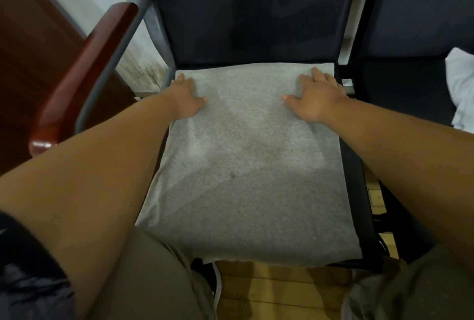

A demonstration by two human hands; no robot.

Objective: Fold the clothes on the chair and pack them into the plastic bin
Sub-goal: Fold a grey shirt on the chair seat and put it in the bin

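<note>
In the middle of the frame, a grey garment (246, 165) lies flat as a smooth rectangle over almost the whole seat of the dark blue chair (256, 11), its near edge hanging just over the seat's front. My 2 hands rest on its far end, well apart, 1 near each far corner. My left hand (186, 96) lies palm down at the left edge of the cloth, thumb pointing inward, fingers stretched toward the far left corner. My right hand (316, 96) mirrors it on the right side, palm flat, fingers spread toward the far right corner, thumb pointing inward. Neither hand grips anything; both simply press on the fabric. At the left of the frame the chair's red-brown wooden armrest (84, 68) runs along a grey metal frame. At the right, a second dark seat (400, 88) stands just beside mine, and a white cloth (461, 83) lies on it at the frame's right edge. Along the bottom, a wooden floor (282, 289) shows between my knees.
</note>
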